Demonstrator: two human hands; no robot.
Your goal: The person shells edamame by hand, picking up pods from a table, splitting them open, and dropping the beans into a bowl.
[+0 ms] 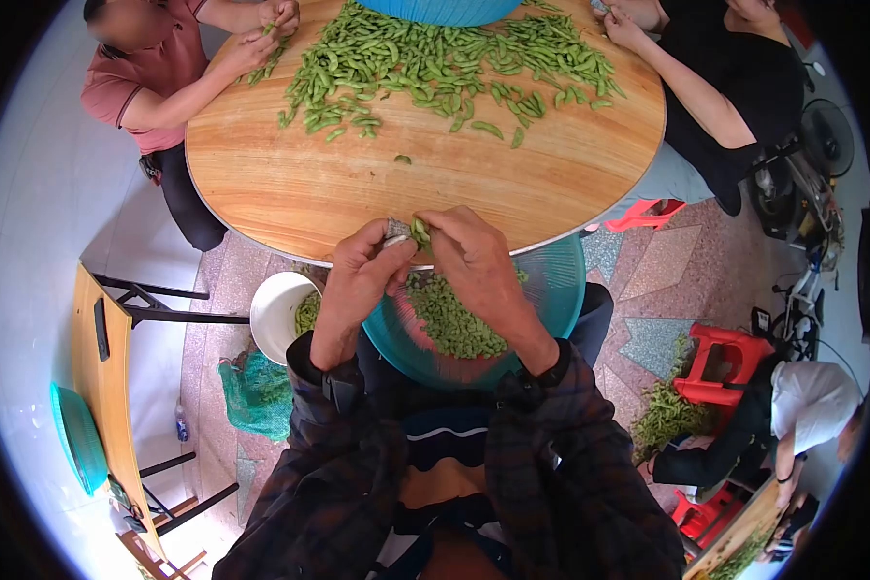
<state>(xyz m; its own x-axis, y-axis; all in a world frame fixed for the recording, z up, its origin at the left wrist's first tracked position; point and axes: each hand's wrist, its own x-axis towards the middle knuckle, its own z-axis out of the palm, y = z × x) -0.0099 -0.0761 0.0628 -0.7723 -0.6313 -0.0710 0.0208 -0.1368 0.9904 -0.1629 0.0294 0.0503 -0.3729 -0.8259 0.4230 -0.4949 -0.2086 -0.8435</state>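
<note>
Over the table's near edge, my left hand (365, 271) and my right hand (474, 266) are brought together with fingers closed on a green soybean pod (420, 232). A grey covering (396, 230) shows at the left fingertips. Directly below sits a blue-green plastic basin (563, 307), with a heap of shelled green beans (454, 324) in it. Beyond my hands, a large pile of pods (406, 68) spreads over the far half of the round wooden table (290, 193), and one loose pod (402, 159) lies nearer.
A white bucket (273, 314) and a green mesh bag (256, 391) stand on the floor at left. Two people sit across the table, their hands at its edge. At right are a red stool (725, 362), plant cuttings (667, 420) and another person bending (807, 406).
</note>
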